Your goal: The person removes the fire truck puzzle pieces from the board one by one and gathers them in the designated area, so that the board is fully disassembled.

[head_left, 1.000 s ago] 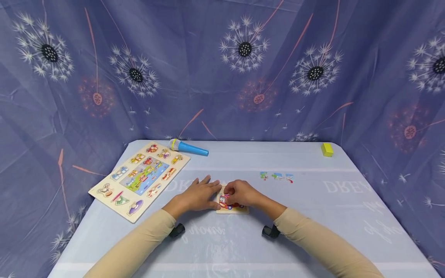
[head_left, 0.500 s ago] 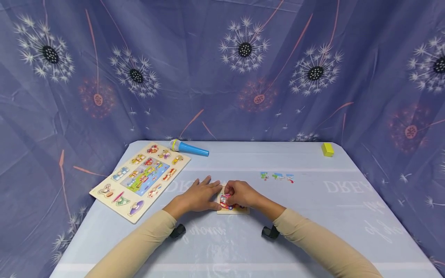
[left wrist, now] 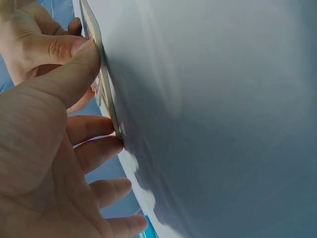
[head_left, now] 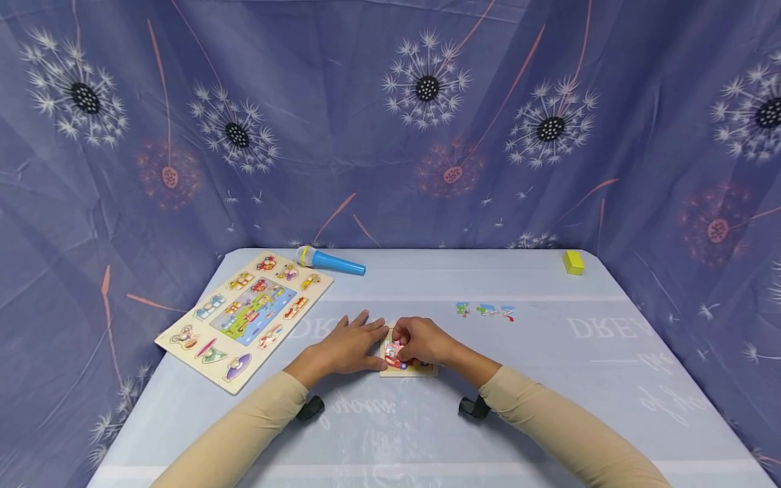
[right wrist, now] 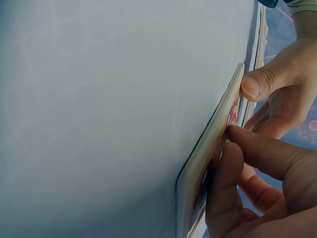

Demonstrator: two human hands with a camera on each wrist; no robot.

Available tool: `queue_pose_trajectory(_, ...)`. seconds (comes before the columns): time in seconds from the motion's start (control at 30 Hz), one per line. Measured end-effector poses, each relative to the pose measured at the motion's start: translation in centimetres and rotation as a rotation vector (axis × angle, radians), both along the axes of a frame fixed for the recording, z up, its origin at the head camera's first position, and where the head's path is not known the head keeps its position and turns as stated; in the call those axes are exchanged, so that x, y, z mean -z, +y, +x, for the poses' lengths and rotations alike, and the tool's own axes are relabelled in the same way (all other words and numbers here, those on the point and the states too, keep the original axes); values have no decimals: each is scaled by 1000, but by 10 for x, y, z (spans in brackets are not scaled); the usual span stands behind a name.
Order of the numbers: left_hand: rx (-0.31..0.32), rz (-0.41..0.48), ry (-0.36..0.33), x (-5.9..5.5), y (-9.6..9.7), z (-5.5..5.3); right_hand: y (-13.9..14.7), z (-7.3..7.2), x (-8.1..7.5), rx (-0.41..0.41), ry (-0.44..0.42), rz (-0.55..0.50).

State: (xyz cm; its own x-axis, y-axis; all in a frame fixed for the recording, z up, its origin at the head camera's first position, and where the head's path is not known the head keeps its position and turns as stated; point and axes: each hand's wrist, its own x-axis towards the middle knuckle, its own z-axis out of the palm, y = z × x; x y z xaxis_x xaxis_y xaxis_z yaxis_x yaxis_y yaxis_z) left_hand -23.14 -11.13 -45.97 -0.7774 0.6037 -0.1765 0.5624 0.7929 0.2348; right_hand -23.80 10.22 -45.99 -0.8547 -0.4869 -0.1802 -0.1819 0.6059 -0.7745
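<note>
A small wooden jigsaw board [head_left: 411, 373] with a red vehicle picture lies on the table between both hands. My left hand [head_left: 348, 347] lies spread at its left side. In the left wrist view the left thumb [left wrist: 81, 67] rests on the board's edge and two fingertips touch its far corner. My right hand [head_left: 424, 341] reaches in from the right, thumb and index finger pinching a puzzle piece [head_left: 391, 350] over the picture's left part. In the right wrist view those fingertips [right wrist: 237, 134] are right at the picture surface; the fingers hide much of the piece.
Three loose jigsaw pieces [head_left: 486, 310] lie beyond the right hand. A large peg puzzle board [head_left: 234, 385] sits at the left, beside a blue toy microphone [head_left: 338, 261]. A yellow block [head_left: 573, 262] stands at the back right. A patterned curtain [head_left: 342, 135] surrounds the table.
The picture's upper left part, under the right fingertips, looks slightly shifted and paler. Both hands stay nearly in place, and the board has not moved.
</note>
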Motion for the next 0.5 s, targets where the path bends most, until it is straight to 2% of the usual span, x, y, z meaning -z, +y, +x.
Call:
queue_pose_trajectory(0.27, 2, -4, -5, 0, 0, 1, 2, -1, 2, -21, -11, -4)
queue_pose_trajectory(0.5, 4, -7, 2, -2, 0, 1, 2, -4, 2, -51, 22, 26)
